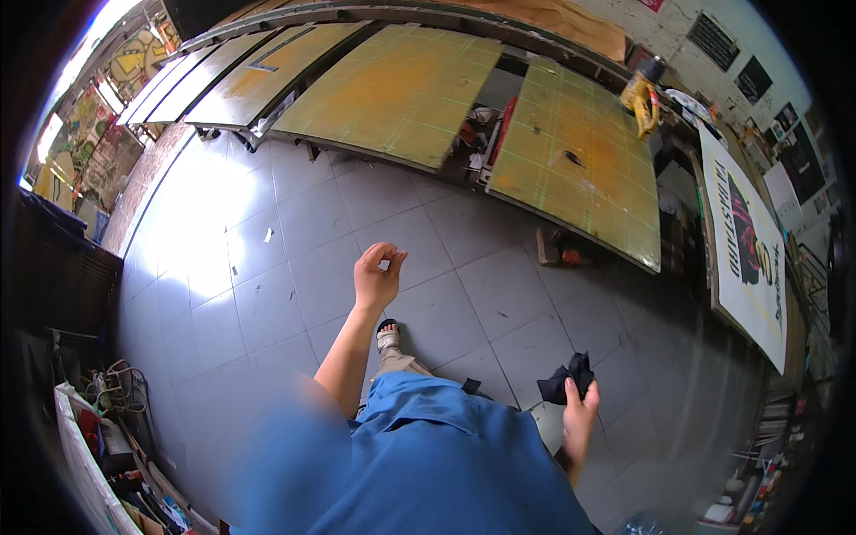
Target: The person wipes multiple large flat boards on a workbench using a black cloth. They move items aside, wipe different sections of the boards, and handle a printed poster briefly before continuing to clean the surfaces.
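My left hand (378,274) is raised in front of me over the tiled floor. Its fingers curl round towards the thumb in a ring, and no object shows between them. On the other side, my right hand (579,409) holds a crumpled piece of black cloth (566,381) between thumb and fingers, low beside my body. Both hands are away from the long row of screen-printing boards, of which the yellow-green board (394,93) stands ahead. The nearest board at the right (575,180) carries a small dark object (574,158).
A yellow heat gun (643,100) stands at the right board's far corner. A white printed sheet (742,247) rests at the far right. A white-rimmed bin (93,461) with tools and cables stands at lower left. Paper scraps (268,235) lie on the grey tiles (401,200).
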